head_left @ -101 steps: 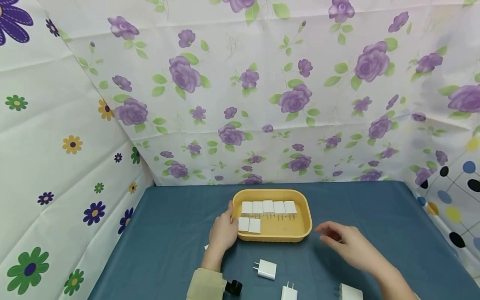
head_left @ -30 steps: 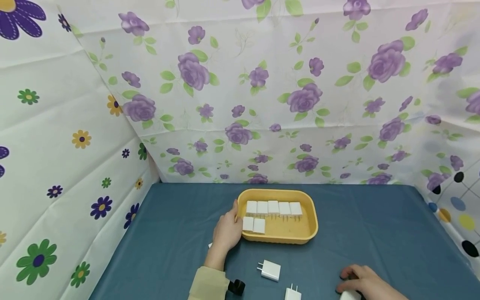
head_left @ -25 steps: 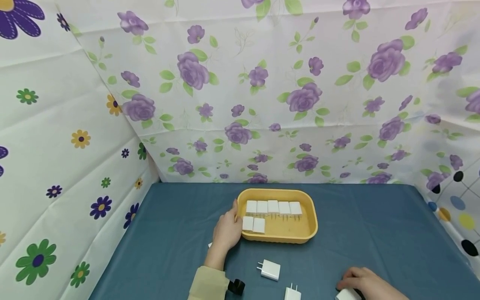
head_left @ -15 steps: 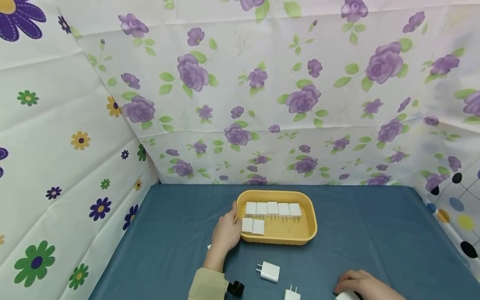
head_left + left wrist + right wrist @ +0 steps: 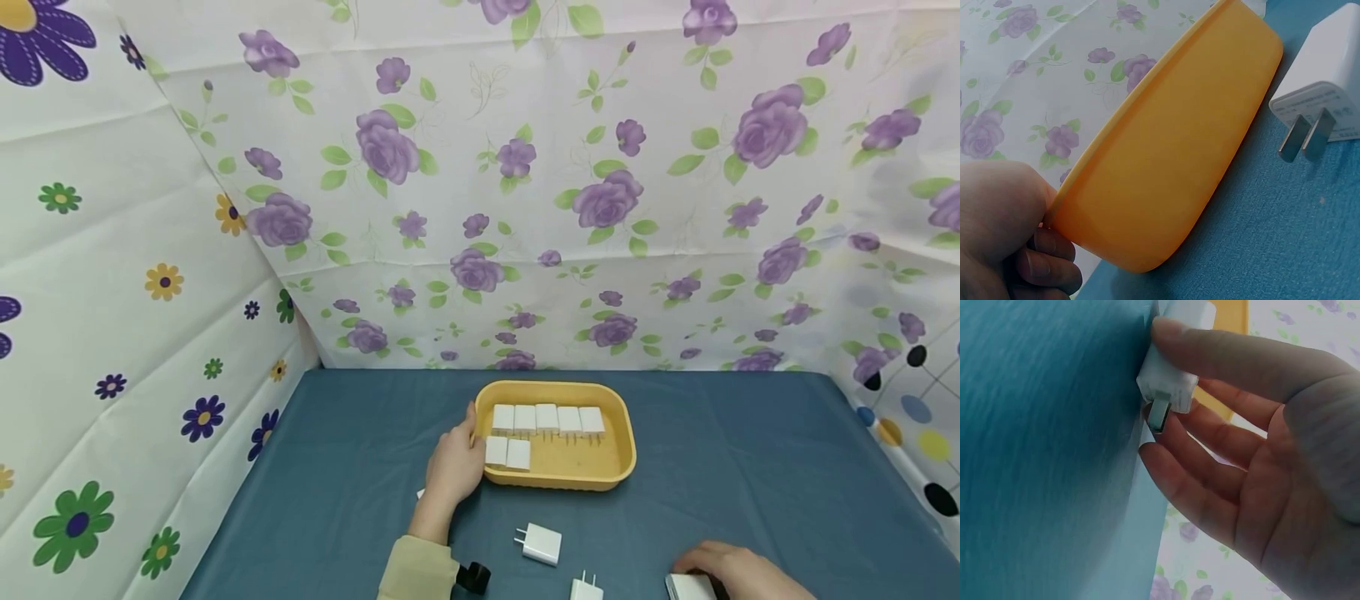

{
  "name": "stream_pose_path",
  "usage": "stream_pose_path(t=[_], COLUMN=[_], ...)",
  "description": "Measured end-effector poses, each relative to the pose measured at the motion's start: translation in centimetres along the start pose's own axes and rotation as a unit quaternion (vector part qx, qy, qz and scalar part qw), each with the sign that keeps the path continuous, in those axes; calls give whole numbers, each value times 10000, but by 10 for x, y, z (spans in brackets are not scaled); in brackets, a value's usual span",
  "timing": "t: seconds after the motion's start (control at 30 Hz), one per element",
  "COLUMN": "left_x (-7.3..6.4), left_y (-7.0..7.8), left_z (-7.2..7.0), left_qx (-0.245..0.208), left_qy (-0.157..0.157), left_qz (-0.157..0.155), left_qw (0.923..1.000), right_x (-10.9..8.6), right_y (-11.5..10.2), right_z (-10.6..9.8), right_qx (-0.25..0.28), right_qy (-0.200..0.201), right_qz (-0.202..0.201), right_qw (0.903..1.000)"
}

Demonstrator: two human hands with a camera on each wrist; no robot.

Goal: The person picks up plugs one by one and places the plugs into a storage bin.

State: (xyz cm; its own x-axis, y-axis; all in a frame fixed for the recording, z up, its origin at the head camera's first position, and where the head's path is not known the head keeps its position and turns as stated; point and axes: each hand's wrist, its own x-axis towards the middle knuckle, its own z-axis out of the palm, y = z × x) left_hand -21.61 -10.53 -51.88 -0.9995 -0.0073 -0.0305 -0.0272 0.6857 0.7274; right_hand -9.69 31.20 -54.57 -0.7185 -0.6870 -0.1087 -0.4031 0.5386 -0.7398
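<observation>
My left hand [image 5: 453, 462] grips the left rim of a yellow plastic tray [image 5: 555, 482]; in the left wrist view its fingers curl at the rim of the tray's wall [image 5: 1160, 137]. Inside the tray, white chargers [image 5: 546, 415] stand in a back row of several, prongs toward me, and a front-left pair [image 5: 517, 454]. Down at the right, my right hand [image 5: 738, 571] pinches a white plug charger [image 5: 690, 587] by its sides. The right wrist view shows thumb and fingers around this charger [image 5: 1169, 375], prongs pointing out, close to the blue cloth.
A loose charger [image 5: 542, 543] lies in front of the tray, prongs left; a second charger [image 5: 586, 590] lies nearer, prongs away. Another charger [image 5: 1322, 69] sits left of the tray, mostly behind my left wrist in the head view. Flowered sheets [image 5: 480, 167] hang around the blue table [image 5: 360, 450].
My right hand has moved from beside the tray down to the near right and taken hold of a charger, which has turned slightly in its fingers. My left hand stays on the tray.
</observation>
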Motion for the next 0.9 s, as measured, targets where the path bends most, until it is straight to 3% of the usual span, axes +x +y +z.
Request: stream_pose_path(t=[0.13,0.3,0.63,0.9], left_x=[0,1,2,2], left_y=[-1,-5,1,0], left_z=[0,2,0,0], left_qx=[-6,9,166,114], left_qy=[42,120,100,139], left_qz=[62,217,-8,-14], left_qw=[10000,9997,9998,9998], right_x=[4,11,24,35], right_y=[-5,-13,-23,-28], right_z=[1,3,6,4], right_qx=[295,229,288,-118], right_qy=[-73,-70,152,397], right_qz=[791,1417,1567,1832], right_qw=[9964,9896,9871,9822])
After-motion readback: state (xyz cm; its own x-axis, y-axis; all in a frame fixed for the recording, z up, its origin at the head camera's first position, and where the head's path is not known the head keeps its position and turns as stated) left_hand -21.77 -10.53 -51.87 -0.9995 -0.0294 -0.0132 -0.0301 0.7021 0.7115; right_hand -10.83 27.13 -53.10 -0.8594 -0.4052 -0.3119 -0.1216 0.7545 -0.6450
